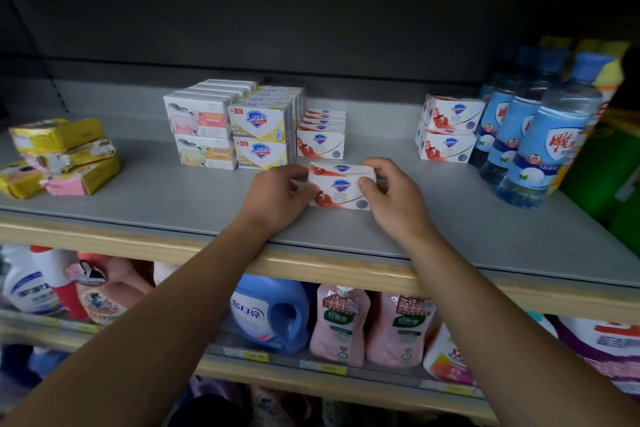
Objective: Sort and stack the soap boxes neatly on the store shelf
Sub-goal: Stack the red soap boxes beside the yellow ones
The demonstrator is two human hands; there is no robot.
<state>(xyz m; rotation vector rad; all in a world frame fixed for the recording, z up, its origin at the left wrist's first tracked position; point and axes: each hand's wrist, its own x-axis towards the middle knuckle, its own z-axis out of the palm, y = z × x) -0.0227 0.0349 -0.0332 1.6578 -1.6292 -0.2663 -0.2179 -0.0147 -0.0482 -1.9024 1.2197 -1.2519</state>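
I have a pair of red-and-white Safeguard soap boxes (341,185) between my two hands, one box on top of the other, standing on the grey shelf (173,198) near its front edge. My left hand (280,198) is at their left end, its fingers (299,172) curled round that end — the thumb lies low on the front face. My right hand (394,194) closes on the right end, fingers over the top corner and thumb (369,185) pressed on the front of the lower box.

Just behind stands a row of matching red Safeguard boxes (321,137), beside the yellow Safeguard stack (263,128) and the cow-print soap boxes (201,128). Two more red boxes (448,130) sit stacked off to the right, next to blue-capped bottles (540,135). Yellow wrapped soap bars (65,156) lie piled at the far left — well apart from my hands.
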